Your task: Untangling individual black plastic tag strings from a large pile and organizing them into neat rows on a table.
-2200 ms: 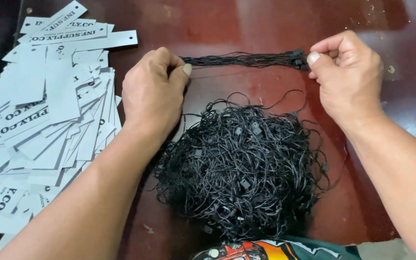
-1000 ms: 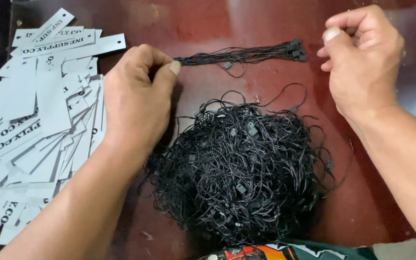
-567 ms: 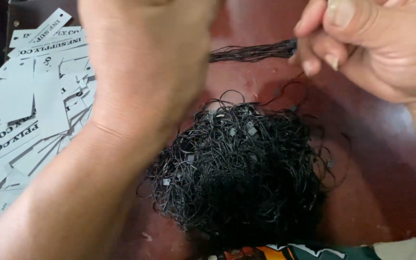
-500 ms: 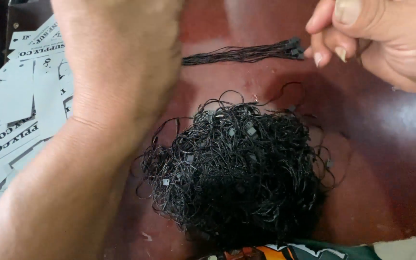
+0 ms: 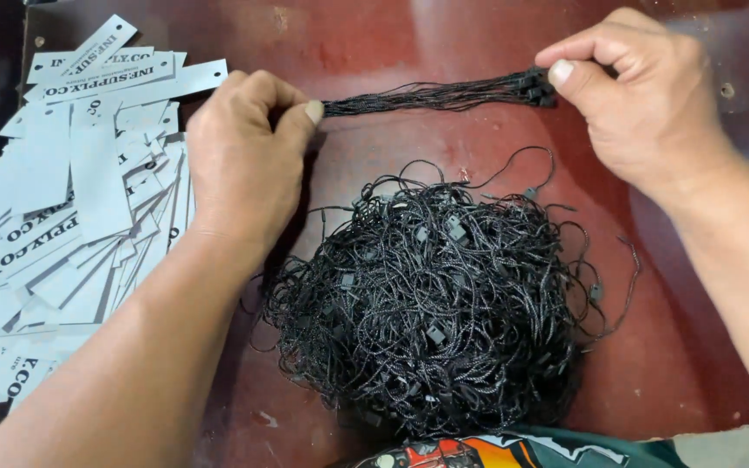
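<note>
left hand | right hand | pinch cord bundle ends, seemingly taut

black cords, pale grey tags with black lettering; reddish-brown table

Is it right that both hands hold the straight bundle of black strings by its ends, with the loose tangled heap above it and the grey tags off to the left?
Not quite. In the head view the tangled heap lies below the straight bundle, nearer the person. The left hand and right hand do hold its ends, and the grey tags lie to the left.
</note>
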